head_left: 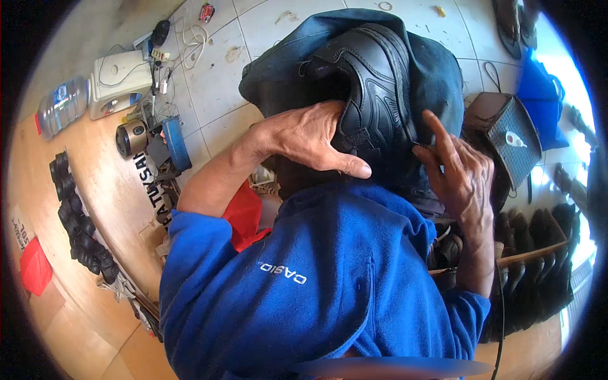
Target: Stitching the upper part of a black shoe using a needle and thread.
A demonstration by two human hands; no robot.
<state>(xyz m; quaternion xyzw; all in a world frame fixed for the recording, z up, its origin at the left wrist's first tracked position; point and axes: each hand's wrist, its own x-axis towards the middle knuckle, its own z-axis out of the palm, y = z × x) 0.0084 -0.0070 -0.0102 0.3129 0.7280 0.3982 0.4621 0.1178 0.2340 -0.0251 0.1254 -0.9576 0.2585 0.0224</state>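
Black leather shoe: lies in the upper middle of the frame, toe toward the top edge, its ridged sole turned to the right; shoe (377, 95).
Left hand: (307, 136) comes in from the left and takes hold of the shoe at its heel end, fingers mostly out of sight behind the upper, thumb stretched out below the heel.
Right hand: (465, 168) sits right of centre, close beside the sole, index finger extended and the other fingers loosely curled; whether anything thin is pinched between the fingertips, I cannot tell.
Dark green cloth: (440, 73) spreads beneath and around the shoe.
Blue pullover: (335, 259) fills the lower middle, sleeves pushed back to bare forearms.
Upper left: a clear water jug (63, 107) beside a cream plastic case (120, 79), with a white cable (197, 47) on the tiled floor (212, 95).
Right side: a dark textured box (500, 120) near a blue object (540, 95); below them, a rack of shoes (532, 253).
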